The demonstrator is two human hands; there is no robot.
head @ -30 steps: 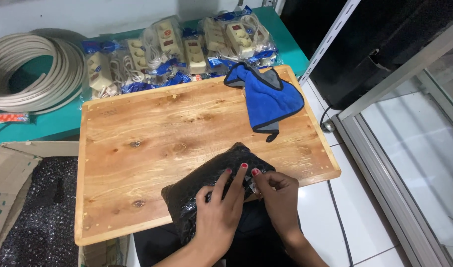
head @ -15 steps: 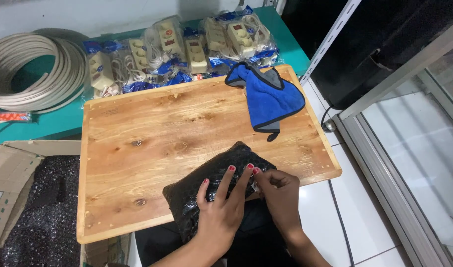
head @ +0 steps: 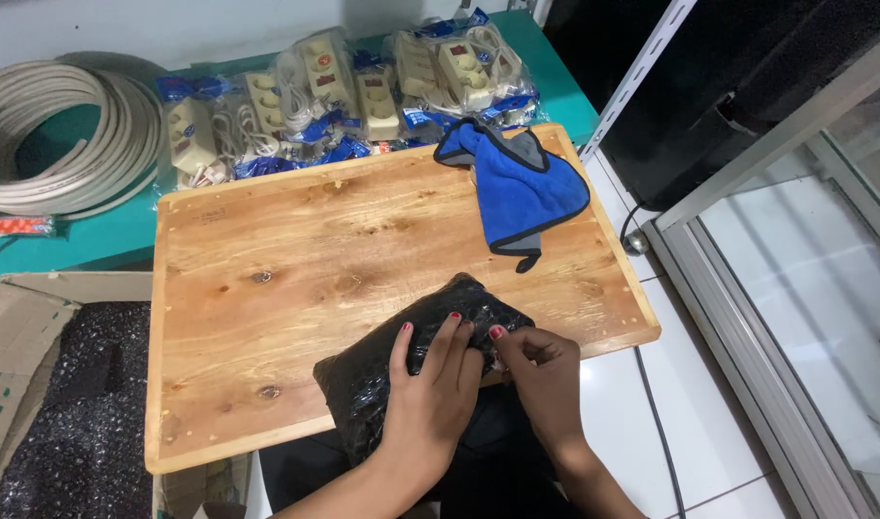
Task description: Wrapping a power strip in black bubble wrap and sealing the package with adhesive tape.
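Two hands press a black bubble-wrap parcel at the near edge of a wooden board.

The left hand (head: 430, 384) lies flat on the black bubble-wrap parcel (head: 402, 370), fingers spread, while the right hand (head: 541, 370) pinches its right end. The parcel overhangs the wooden board (head: 296, 279). A blue cloth (head: 522, 187) sits on the board's far right corner. Beyond the board, bagged power strips (head: 344, 91) line a green table (head: 56, 240), beside a coil of white cable (head: 51, 139). A cardboard box (head: 22, 327) of black bubble wrap stands at left.
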